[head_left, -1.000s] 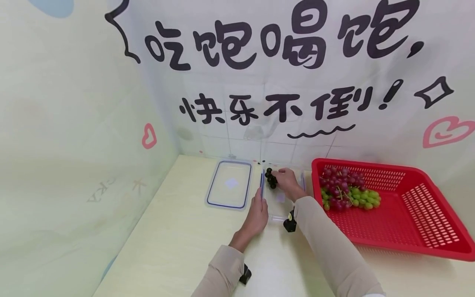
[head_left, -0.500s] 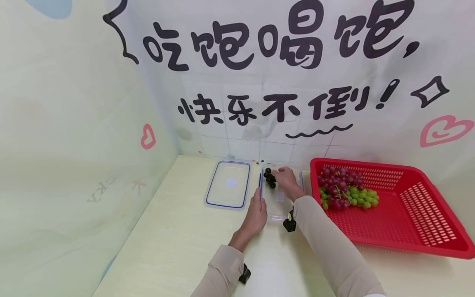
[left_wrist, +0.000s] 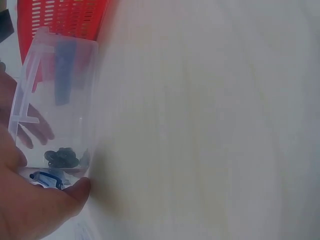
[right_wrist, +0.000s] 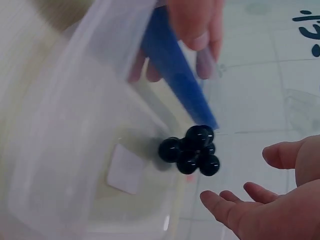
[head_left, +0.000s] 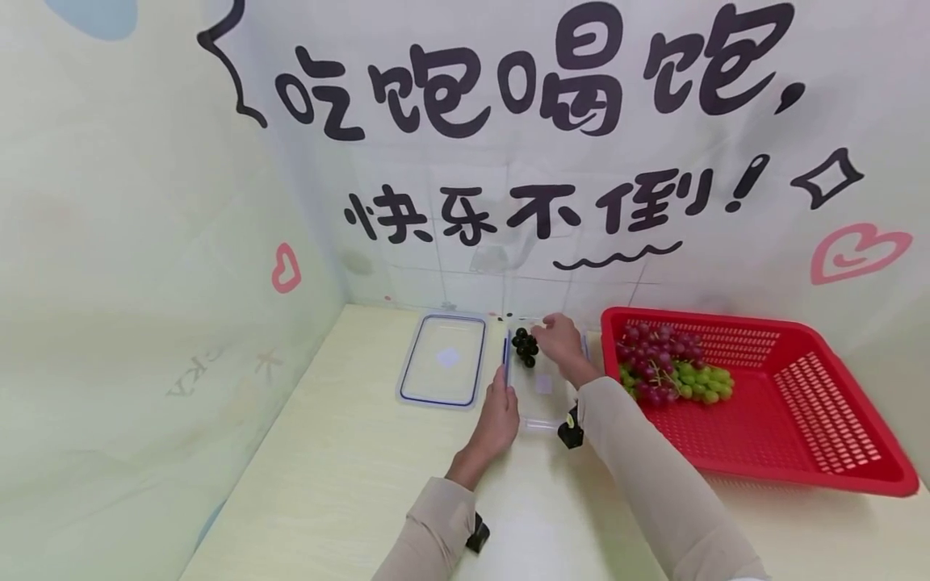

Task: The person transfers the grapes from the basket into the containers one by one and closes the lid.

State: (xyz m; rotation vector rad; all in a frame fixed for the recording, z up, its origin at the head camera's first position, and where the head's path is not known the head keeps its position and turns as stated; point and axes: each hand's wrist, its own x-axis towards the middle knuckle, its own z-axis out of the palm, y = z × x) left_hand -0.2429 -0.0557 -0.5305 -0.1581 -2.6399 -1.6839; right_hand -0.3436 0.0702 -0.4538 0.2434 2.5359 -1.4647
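A small bunch of black grapes [head_left: 525, 347] lies inside a clear plastic container [head_left: 542, 424] with blue side latches. My left hand [head_left: 500, 413] grips the container's left side near a blue latch [right_wrist: 175, 67], its fingers over the wall. Over the container's far right part is my right hand [head_left: 561, 345]. In the right wrist view that hand [right_wrist: 280, 195] has its thumb and fingers spread, a gap separating them from the grapes [right_wrist: 190, 151]. Through the container's wall [left_wrist: 82, 115], the left wrist view shows the grapes [left_wrist: 62, 158] dimly.
A clear lid [head_left: 445, 361] with a blue seal lies flat left of the container. To the right stands a red perforated basket [head_left: 756, 436], with red grapes [head_left: 657, 355] and green grapes [head_left: 703, 382] in its left part. A printed curtain [head_left: 407, 274] hangs behind the table.
The right hand has let go of the black grapes and drawn slightly away to the right, its fingers opening. The left hand keeps its grip on the container. The head view has shifted slightly.
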